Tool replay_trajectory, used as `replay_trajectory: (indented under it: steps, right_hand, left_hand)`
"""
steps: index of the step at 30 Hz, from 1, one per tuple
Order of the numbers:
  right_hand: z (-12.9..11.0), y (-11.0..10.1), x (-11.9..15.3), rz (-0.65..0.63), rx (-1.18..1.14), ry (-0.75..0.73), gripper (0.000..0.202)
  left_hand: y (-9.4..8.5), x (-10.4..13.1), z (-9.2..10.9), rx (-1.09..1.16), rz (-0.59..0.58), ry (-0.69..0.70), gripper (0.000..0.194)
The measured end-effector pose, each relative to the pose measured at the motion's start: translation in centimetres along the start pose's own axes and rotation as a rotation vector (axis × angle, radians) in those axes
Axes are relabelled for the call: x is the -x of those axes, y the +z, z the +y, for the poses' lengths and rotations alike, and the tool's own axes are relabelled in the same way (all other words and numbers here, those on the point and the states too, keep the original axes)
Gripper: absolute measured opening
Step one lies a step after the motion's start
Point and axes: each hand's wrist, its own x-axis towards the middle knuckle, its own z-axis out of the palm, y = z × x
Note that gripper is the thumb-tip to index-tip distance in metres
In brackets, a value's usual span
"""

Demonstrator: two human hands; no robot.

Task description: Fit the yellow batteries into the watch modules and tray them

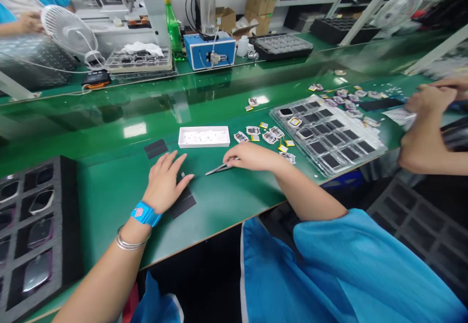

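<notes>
My left hand [163, 180] hovers over or rests on the green bench, fingers spread and holding nothing that I can see. Partly beneath it lies a black sheet [184, 206], with a small pale piece [183, 174] near the fingers. Closed around a pair of metal tweezers [217, 169] is my right hand [250, 156]; their tips point left, towards the left hand. A shallow white box [204, 144] holding tiny dark pieces sits beyond both hands. Just past the right hand are several small electronic assemblies [269, 138] with yellow-edged batteries [282, 148].
A clear tray [331, 140] with dark compartments stands right. At left is a black foam tray [62, 201] of framed devices. Another black piece [156, 149] lies near the white box. A co-worker's hands [431, 101] are at far right. A blue machine [210, 52] stands behind.
</notes>
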Motion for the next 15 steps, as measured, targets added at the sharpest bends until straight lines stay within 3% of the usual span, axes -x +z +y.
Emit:
replay_trajectory:
  steps: [4,7,9,12,15]
  right_hand:
    - [4.6,-3.6,0.4,0.150,-0.058,0.144,0.020]
    - [9.4,-6.8,-2.7,0.425,-0.081,0.366,0.025]
    - [12.7,-8.3,-5.6,0.594,-0.004,0.597,0.036]
    - [16.7,-9.0,-9.6,0.590,0.070,0.872,0.065]
    - [18.5,-8.3,-12.0,0.533,0.090,0.964,0.058]
  left_hand:
    - [0.8,0.3,-0.3,-0.143,-0.153,-0.177,0.067]
    - [1.3,0.5,0.0,-0.212,-0.229,-0.186,0.069]
    - [1.6,0.6,0.1,-0.239,-0.221,-0.176,0.069]
    - [1.8,0.9,0.0,-0.245,-0.198,-0.164,0.068]
    - [1.9,1.0,-0.4,-0.219,-0.177,-0.145,0.067]
